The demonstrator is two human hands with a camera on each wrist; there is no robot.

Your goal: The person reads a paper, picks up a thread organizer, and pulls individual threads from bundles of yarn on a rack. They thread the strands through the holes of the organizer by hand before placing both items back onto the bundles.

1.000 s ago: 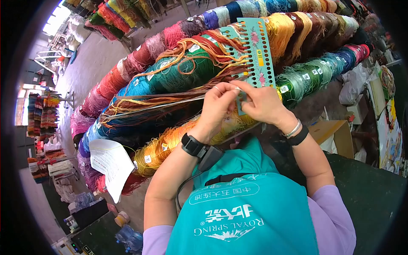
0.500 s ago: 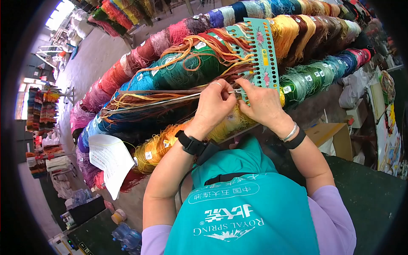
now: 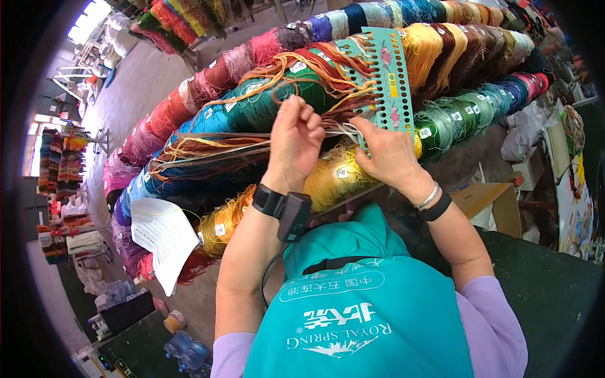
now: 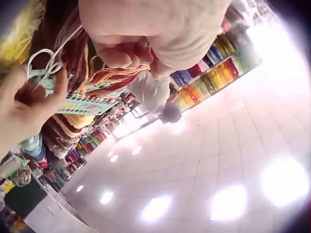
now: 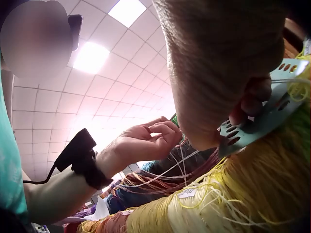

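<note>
A turquoise card (image 3: 387,79) with rows of punched holes and a flower print lies across the yarn rows, orange, red and yellow threads hanging from its left side. By its lower end my right hand (image 3: 392,157) pinches white thread (image 3: 348,130). In the left wrist view the thread makes a loose loop beside the right hand (image 4: 36,99). My left hand (image 3: 296,138) is raised to the left of the card, fingers loosely curled, with no thread visible between them. Behind it runs a long bundle of brown, yellow and white threads (image 3: 208,151).
Rows of labelled yarn hanks surround the card, with yellow hanks (image 3: 337,173) nearest me and green ones (image 3: 441,129) at the right. A printed white sheet (image 3: 165,239) hangs at the left. A cardboard box (image 3: 495,201) stands at the lower right.
My left hand has left the white thread by the right hand and moved left and up. The right hand stays by the card, with the thread's loop now showing.
</note>
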